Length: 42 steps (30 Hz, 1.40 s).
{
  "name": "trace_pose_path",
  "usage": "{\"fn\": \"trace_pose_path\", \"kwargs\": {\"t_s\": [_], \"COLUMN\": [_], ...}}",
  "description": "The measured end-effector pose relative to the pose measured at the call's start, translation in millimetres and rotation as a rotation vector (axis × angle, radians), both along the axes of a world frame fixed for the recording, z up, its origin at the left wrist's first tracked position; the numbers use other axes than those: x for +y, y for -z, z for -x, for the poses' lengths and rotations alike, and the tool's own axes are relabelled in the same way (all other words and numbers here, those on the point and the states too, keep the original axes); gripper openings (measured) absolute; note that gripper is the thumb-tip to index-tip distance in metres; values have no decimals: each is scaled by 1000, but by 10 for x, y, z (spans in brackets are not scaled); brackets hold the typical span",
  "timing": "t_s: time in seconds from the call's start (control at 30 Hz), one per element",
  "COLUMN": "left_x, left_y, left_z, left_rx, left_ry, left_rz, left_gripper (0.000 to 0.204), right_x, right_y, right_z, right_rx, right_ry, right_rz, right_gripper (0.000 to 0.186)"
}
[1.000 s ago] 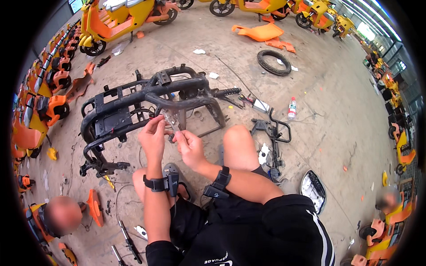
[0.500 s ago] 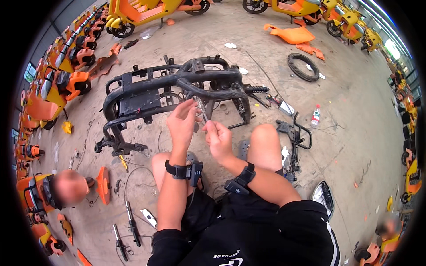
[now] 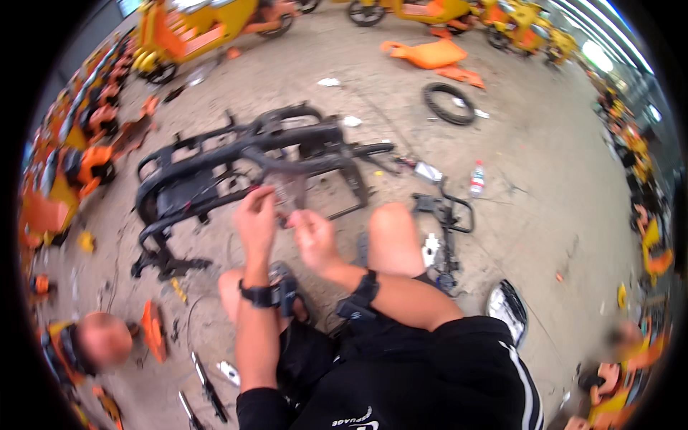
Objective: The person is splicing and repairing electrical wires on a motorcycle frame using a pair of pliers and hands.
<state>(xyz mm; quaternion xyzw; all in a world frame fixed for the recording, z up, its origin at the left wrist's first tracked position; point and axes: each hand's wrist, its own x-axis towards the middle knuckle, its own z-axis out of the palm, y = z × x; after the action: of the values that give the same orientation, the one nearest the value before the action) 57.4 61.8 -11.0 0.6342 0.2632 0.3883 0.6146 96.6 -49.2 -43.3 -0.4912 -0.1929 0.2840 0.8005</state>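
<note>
Both my hands are raised in front of a black scooter frame (image 3: pixel 186 168) on the floor. The fingers of my left hand (image 3: pixel 254 218) are pinched at a thin, silvery piece (image 3: pixel 290 193), blurred and hard to make out. My right hand (image 3: pixel 314 240) is closed lower down and to the right, thumb and fingers around the lower end of that piece. The frame's tubes lie just behind my fingers, and whether they touch is unclear.
Yellow-orange scooters (image 3: pixel 186 29) line the back and both sides. A tire (image 3: pixel 448 104), orange panels (image 3: pixel 423 54), a plastic bottle (image 3: pixel 477 179), a smaller black metal assembly (image 3: pixel 448 215), a shell-shaped part (image 3: pixel 507 312) and fork tubes (image 3: pixel 204 387) lie on the floor around my legs.
My view swung one way and back, leaving this moment blurred. My left fingers, more spread half a second ago, are drawn closer together; both hands remain at the silvery piece.
</note>
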Motion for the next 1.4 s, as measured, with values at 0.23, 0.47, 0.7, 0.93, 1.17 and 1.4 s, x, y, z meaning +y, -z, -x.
{"fn": "trace_pose_path", "kwargs": {"t_s": [0.23, 0.47, 0.7, 0.93, 1.17, 1.4], "left_x": [126, 67, 132, 95, -33, -8], "left_y": [179, 114, 203, 161, -1, 6], "left_z": [-5, -10, -5, -6, 57, 132], "left_rx": [-51, -80, -98, -111, -63, -34], "left_ry": [6, 49, 34, -2, 61, 46], "left_rz": [36, 25, 16, 25, -106, -87], "left_gripper": [15, 17, 18, 19, 22, 14], "right_x": [-2, -56, -3, -47, -34, -13], "right_y": [-64, -92, -96, -147, -124, -55], "right_z": [-7, -8, 16, 21, -10, 74], "right_rx": [-176, -157, -150, -130, -84, -53], "right_ry": [68, 45, 81, 56, 15, 1], "right_rz": [24, 35, -26, 9, 27, -30], "right_gripper": [25, 25, 25, 28, 28, 27]}}
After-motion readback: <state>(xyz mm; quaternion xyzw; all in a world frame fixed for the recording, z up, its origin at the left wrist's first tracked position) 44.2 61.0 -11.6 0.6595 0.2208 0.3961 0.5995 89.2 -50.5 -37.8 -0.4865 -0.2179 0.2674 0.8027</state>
